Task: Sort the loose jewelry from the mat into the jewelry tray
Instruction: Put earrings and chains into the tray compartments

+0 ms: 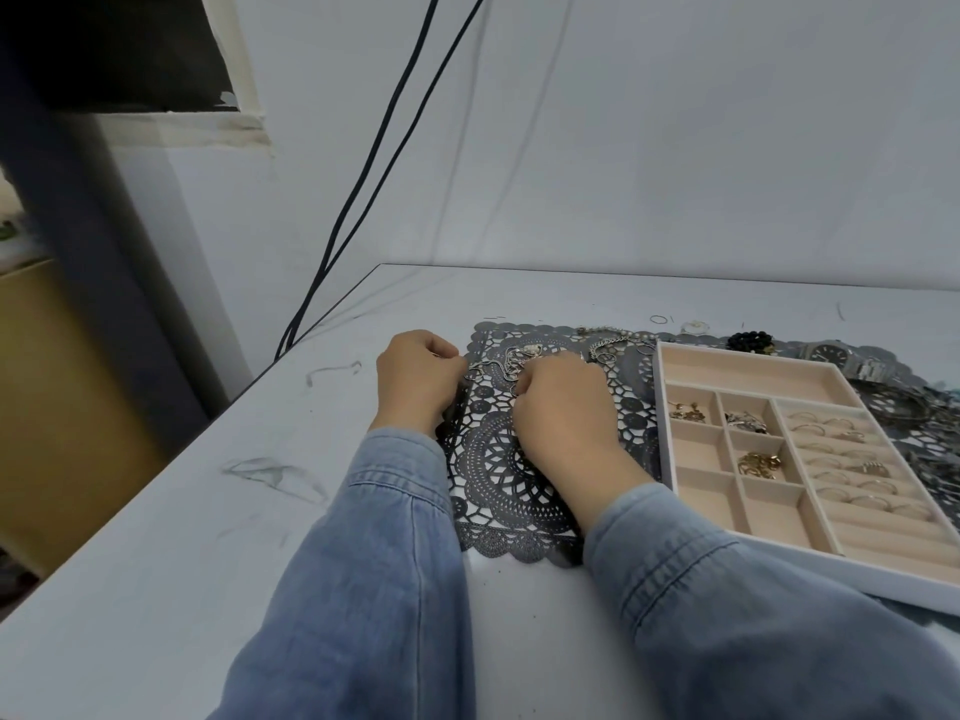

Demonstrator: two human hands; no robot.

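The left hand (415, 379) and right hand (563, 407) each pinch a thin silver chain (496, 362) on the mat (498, 459) (light, limp, probably snag-prone; best lifted by one end) beside the tray (664, 423).

Head view only: I look forward-down from the near edge of the table (156, 511), close over left hand (415, 379) and right hand (563, 407).

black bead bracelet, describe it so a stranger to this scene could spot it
Find the cream jewelry tray on the right of the lace mat. Just past its far edge lies the black bead bracelet, left of the silver watch. It is the only dark beaded piece.
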